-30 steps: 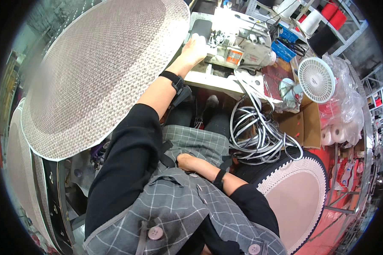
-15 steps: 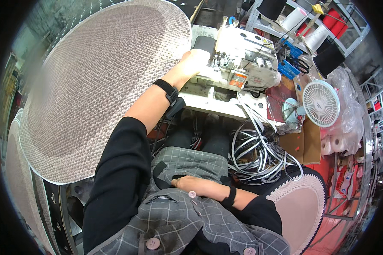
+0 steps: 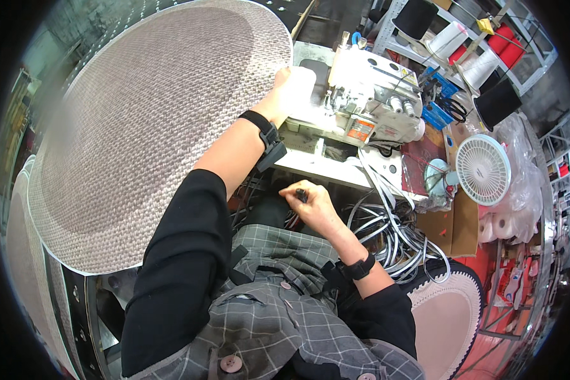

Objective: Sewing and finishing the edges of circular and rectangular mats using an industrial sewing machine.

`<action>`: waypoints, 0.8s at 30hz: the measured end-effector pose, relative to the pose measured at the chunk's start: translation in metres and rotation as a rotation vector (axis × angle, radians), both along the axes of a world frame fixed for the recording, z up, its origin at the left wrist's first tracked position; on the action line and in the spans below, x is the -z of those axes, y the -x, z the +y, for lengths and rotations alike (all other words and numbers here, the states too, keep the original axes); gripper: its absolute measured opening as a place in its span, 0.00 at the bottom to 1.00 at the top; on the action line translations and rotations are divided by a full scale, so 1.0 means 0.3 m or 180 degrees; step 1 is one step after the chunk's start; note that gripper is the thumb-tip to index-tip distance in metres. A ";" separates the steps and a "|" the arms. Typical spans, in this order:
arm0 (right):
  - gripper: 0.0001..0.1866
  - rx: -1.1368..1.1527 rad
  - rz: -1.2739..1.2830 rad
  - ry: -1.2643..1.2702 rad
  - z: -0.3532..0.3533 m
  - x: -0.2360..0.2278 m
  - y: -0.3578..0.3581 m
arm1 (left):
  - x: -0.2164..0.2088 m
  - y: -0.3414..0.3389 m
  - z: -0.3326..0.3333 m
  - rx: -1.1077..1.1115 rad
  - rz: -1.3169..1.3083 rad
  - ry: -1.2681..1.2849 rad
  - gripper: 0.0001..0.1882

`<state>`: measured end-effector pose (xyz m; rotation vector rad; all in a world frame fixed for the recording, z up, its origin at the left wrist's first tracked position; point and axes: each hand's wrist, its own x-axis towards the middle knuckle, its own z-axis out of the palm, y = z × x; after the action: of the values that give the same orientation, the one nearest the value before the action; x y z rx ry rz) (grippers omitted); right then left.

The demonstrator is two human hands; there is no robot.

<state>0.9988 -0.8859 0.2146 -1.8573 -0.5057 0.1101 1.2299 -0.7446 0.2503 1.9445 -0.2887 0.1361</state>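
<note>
The fingers (image 3: 291, 190) of the right hand (image 3: 315, 208) are drawn in narrow on a small black object (image 3: 302, 196), whose kind is too small to tell; half a second ago this hand lay against the front of the grey checked apron (image 3: 259, 329), and now it is raised out ahead, in front of and below the front edge of the bench (image 3: 323, 168), well apart from what stands on top. The left hand (image 3: 291, 94) has stayed over the left end of the bench, behind that front edge and just beside the dark pad (image 3: 320, 73); strong light bleaches its fingers, so I cannot tell whether they are spread, pressed flat or pinching something. The large round woven mat (image 3: 158, 126) is where it was, to the left of the bench, its right-hand rim overlapping the bench's left edge in this view and running close behind the left wrist; whether the left fingers touch that rim is unclear. As I judge it, the change leaves the left hand alone near the mat and the sewing machine (image 3: 383, 98), while the right, away from the lap, is taken up with the black object. The coil of pale strips (image 3: 392, 244) hangs below the bench's front edge, to the right.
</note>
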 end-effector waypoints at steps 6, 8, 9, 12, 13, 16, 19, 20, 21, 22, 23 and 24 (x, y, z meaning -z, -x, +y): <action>0.09 0.0496 0.0085 -0.0204 0.036 -0.058 -0.118 | -0.236 0.017 0.107 -0.0898 -0.1467 -0.2825 0.08; 0.09 0.0546 0.0207 -0.0095 0.047 -0.081 -0.148 | -0.281 -0.007 0.188 -0.1371 -0.0824 -0.3312 0.10; 0.09 0.0581 0.0074 -0.0355 0.069 -0.070 -0.162 | -0.290 -0.008 0.235 -0.1488 -0.0830 -0.3321 0.11; 0.08 0.0726 -0.0330 -0.0507 0.113 -0.069 -0.193 | -0.303 0.019 0.325 -0.1672 -0.0765 -0.3297 0.12; 0.08 0.0837 -0.0603 -0.0398 0.120 -0.075 -0.206 | -0.307 0.026 0.341 -0.1737 -0.0697 -0.3265 0.13; 0.11 0.1211 -0.1144 0.0051 0.134 -0.111 -0.289 | -0.341 0.047 0.380 -0.1967 -0.0612 -0.3201 0.14; 0.17 0.1518 -0.1611 0.0570 0.146 -0.142 -0.416 | -0.378 0.055 0.423 -0.2304 -0.0578 -0.3102 0.14; 0.20 0.1722 -0.2086 0.0763 0.157 -0.142 -0.457 | -0.393 0.059 0.446 -0.2486 -0.0513 -0.3064 0.14; 0.20 0.1734 -0.2086 0.0756 0.172 -0.156 -0.481 | -0.410 0.066 0.472 -0.2479 -0.0523 -0.3070 0.14; 0.21 0.1734 -0.1700 0.1182 0.189 -0.170 -0.502 | -0.427 0.076 0.500 -0.2562 -0.0410 -0.3043 0.14; 0.22 0.1711 -0.1306 0.1602 0.203 -0.182 -0.517 | -0.436 0.087 0.532 -0.2654 -0.0287 -0.3012 0.15; 0.19 0.1650 -0.1166 0.1699 0.207 -0.191 -0.529 | -0.444 0.095 0.560 -0.2651 -0.0299 -0.3015 0.15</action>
<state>1.1577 -0.8239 0.2721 -2.4934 -0.2326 -0.4953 1.2013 -0.5765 0.3834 2.8953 0.5223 0.7399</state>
